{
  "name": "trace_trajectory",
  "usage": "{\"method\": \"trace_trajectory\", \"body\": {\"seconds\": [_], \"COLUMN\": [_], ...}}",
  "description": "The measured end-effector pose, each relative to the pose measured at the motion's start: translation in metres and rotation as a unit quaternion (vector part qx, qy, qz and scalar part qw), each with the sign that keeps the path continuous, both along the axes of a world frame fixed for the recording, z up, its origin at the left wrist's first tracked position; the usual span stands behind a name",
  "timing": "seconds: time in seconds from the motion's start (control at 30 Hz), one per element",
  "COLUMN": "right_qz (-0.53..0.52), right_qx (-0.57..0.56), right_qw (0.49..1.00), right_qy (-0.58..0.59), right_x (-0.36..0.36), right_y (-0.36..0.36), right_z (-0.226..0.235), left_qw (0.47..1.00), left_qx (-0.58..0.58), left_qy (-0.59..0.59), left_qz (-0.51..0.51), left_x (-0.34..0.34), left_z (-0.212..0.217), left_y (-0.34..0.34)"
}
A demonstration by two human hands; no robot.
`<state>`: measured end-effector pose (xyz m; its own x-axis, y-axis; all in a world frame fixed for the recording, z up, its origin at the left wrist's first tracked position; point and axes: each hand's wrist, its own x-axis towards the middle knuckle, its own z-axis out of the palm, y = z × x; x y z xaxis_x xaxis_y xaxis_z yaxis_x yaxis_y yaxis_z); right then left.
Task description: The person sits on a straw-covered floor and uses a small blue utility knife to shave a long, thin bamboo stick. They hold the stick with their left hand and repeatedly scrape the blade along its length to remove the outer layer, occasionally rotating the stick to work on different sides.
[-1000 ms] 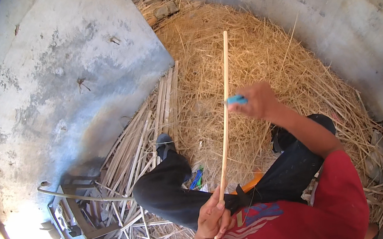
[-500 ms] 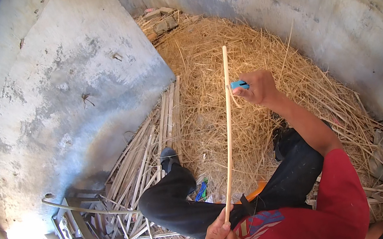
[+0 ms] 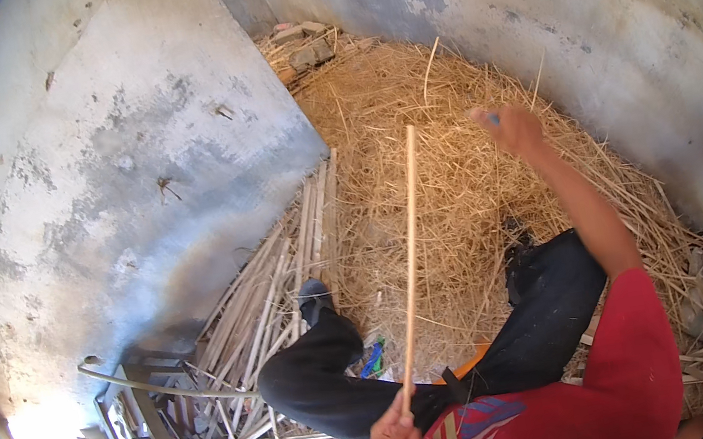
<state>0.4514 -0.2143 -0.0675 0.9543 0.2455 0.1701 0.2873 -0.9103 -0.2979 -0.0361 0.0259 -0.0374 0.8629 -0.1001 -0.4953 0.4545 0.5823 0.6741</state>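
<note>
Now my right hand (image 3: 510, 128) had swung farther out over the straw (image 3: 458, 193), away from the long pale stick (image 3: 408, 256), its fingers clenched on a small blue thing. My left hand (image 3: 393, 438) stayed low by my lap, grasping the stick's lower end, its tip slanting up over the straw-covered floor.

No labels, signs or screens visible. One possible package: a small blue-and-green wrapper (image 3: 373, 359) lying on the straw (image 3: 423, 208) between the person's legs, just beside the left knee; crumpled, elongated shape. Too small to confirm its kind.
</note>
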Motion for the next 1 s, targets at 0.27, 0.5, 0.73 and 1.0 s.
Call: {"method": "trace_trajectory", "body": {"seconds": [0.27, 0.5, 0.73, 1.0], "right_qz": [0.242, 0.283, 0.383, 0.351], "right_qx": [0.112, 0.136, 0.153, 0.191], "right_qw": [0.93, 0.909, 0.89, 0.903], "right_qy": [-0.255, -0.274, -0.192, -0.157], "right_x": [-0.127, -0.145, -0.184, -0.173], "right_y": [0.053, 0.065, 0.081, 0.088], "right_z": [0.03, 0.033, 0.019, 0.003], "left_qw": [0.996, 0.992, 0.989, 0.986], "left_qx": [-0.034, -0.052, -0.023, 0.107], "left_qy": [-0.078, -0.111, -0.146, -0.123], "left_qz": [0.018, 0.012, 0.024, 0.022], "left_x": [0.078, 0.088, 0.098, 0.101], "left_z": [-0.005, 0.002, 0.006, 0.009], "left_y": [-0.005, -0.012, -0.01, -0.013]}}
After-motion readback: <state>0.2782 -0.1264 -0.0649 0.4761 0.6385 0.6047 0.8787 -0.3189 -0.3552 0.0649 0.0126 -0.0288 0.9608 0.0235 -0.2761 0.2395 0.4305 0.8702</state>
